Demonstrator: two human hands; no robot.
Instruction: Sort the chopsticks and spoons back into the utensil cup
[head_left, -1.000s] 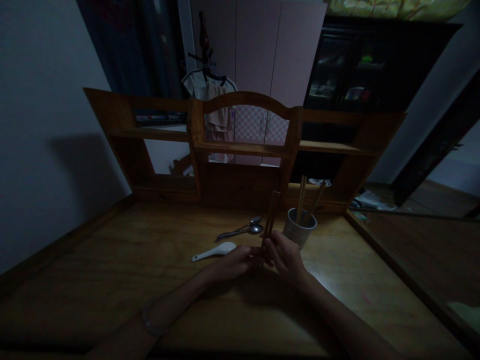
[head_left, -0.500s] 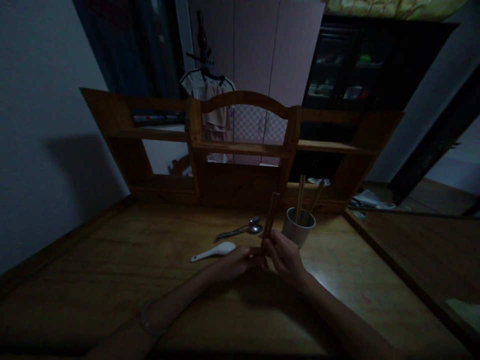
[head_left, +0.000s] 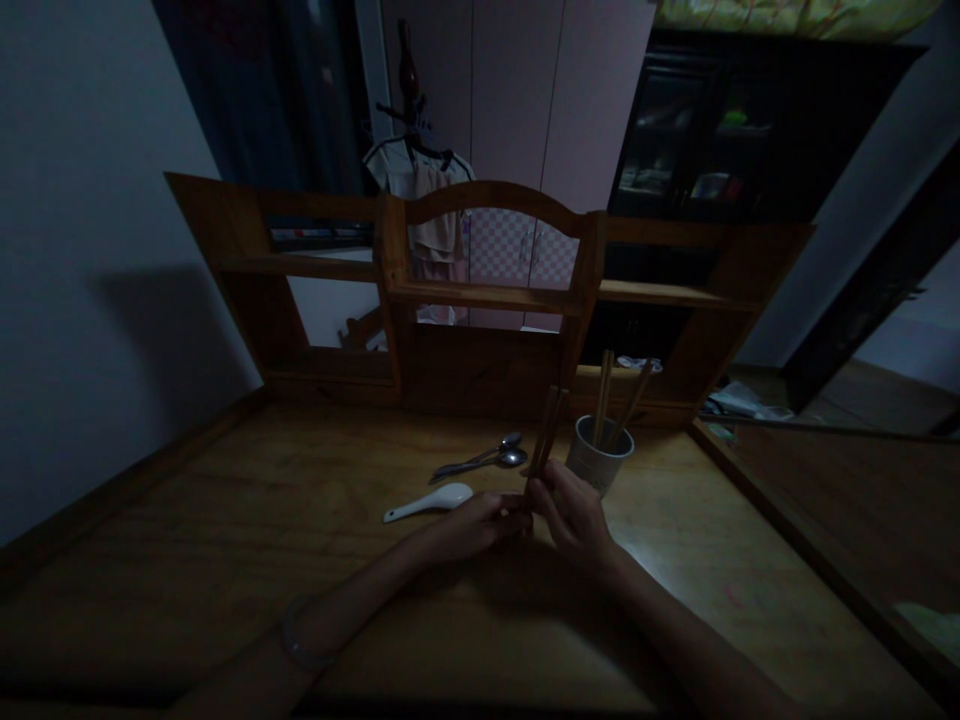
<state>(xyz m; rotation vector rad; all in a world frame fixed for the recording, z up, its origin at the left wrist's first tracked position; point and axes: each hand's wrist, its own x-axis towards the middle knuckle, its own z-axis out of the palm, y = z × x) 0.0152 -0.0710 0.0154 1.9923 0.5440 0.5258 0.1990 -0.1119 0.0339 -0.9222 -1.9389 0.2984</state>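
Upright between my hands stand dark brown chopsticks [head_left: 547, 432], their tops slightly apart. My right hand [head_left: 574, 512] is wrapped round them at mid-length. Lower down, the fingers of my left hand [head_left: 484, 522] are closed on the same chopsticks near their bottom ends, which the fingers partly hide. Just behind my right hand is a light grey cup [head_left: 596, 462] with several lighter chopsticks [head_left: 604, 395] leaning in it. Beyond my left hand lie a white soup spoon [head_left: 431, 502] and metal spoons [head_left: 511, 457] with their handles together.
Everything rests on a wooden desk [head_left: 225, 520]. A wooden shelf unit [head_left: 480, 295] stands along its back edge. A wall [head_left: 97, 330] borders the left side, and a raised wooden edge [head_left: 787, 530] runs along the right. The room is dim.
The tops of the chopsticks in my hands have spread a little apart and tipped slightly right. Both hands keep their hold in nearly the same place.
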